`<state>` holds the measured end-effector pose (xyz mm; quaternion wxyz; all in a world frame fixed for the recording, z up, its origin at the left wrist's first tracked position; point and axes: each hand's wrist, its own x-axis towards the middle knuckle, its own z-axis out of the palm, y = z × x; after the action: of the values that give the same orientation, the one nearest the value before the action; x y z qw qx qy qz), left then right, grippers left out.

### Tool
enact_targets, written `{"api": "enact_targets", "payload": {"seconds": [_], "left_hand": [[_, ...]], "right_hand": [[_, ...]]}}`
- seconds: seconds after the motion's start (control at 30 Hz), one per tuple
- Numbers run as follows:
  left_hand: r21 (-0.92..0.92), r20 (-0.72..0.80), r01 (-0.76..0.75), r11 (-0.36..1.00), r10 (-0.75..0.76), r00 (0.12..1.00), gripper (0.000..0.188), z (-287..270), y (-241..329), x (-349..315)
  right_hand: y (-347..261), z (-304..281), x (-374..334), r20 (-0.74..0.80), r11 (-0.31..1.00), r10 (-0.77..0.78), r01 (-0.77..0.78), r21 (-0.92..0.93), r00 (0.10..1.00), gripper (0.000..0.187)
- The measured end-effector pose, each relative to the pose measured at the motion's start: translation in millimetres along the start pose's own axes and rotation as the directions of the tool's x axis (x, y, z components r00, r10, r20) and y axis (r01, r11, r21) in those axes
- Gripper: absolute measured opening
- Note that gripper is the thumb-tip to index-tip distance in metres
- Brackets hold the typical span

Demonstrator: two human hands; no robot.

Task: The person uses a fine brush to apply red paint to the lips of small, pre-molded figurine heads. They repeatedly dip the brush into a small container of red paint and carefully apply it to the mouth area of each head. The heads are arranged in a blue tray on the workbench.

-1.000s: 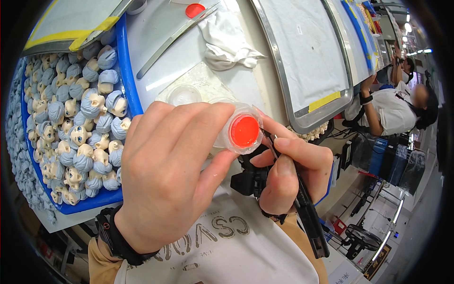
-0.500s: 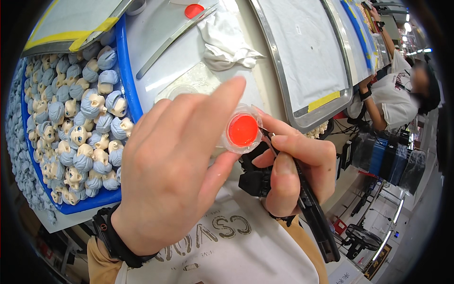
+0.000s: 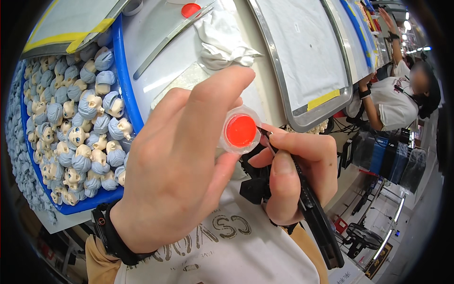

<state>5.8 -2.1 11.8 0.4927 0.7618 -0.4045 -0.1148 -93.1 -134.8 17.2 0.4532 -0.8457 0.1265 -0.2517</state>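
Bench [image 3: 259,90] is crowded on both sides, shop floor beyond to the right. Work looks under way: clear cup [image 3: 235,111] is up off the bench, between both hands above the shirt [image 3: 246,258], mouth toward the camera. Red fill [image 3: 241,131] sits inside, surface looks whole, none lifted out. Knife [image 3: 314,213] has its tip at the right side of the rim; contact likely, but can't tell cut depth, or whether any cut is made. So by my read, cup and fill aren't separated from each other, and any trimming at the rim isn't finished. Left hand [image 3: 177,161] grips the cup, thumb underneath, index finger raised clear, other fingers hidden behind. Right hand [image 3: 318,163] is closed on the black knife, thumb and index near the blade end. Around it: blue bin [image 3: 126,71] at left, full of doll heads [image 3: 78,136], more heaped outside it. Metal strip [image 3: 166,45], red disc [image 3: 191,10] and crumpled cloth [image 3: 227,42] lie past the hands. Tray [image 3: 302,124] with a white liner and yellow tape [image 3: 323,100] is at right. Co-worker [image 3: 392,102] is well apart. Nothing blocks the cup itself; left hand hides part of the bench and the cup's back, and left fingers sit near the blade, main risk if it slips
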Motion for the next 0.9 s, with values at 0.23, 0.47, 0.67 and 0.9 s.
{"api": "enact_targets", "payload": {"seconds": [0.23,0.47,0.67,0.9], "left_hand": [[0.015,-0.02,-0.002,1.0,0.002,1.0,0.067,2.2,-0.5,-0.7],[0.012,0.003,0.017,1.0,-0.017,1.0,0.065,-0.4,-1.1,-1.5],[0.022,-0.008,0.023,0.999,-0.023,1.0,0.063,0.3,-0.1,-1.6],[0.023,-0.022,0.035,0.999,-0.034,0.999,0.059,2.2,0.9,-0.7]], "right_hand": [[-0.4,4.0,-1.2,-0.014,0.999,-0.04,0.04,0.016,0.999,0.017],[4.2,7.8,-2.6,-0.06,0.996,-0.06,0.064,0.069,0.996,0.014],[6.4,8.1,-3.3,-0.074,0.993,-0.06,0.067,0.093,0.995,0.016],[7.4,8.2,-3.0,-0.085,0.992,-0.043,0.052,0.111,0.995,0.015]]}}
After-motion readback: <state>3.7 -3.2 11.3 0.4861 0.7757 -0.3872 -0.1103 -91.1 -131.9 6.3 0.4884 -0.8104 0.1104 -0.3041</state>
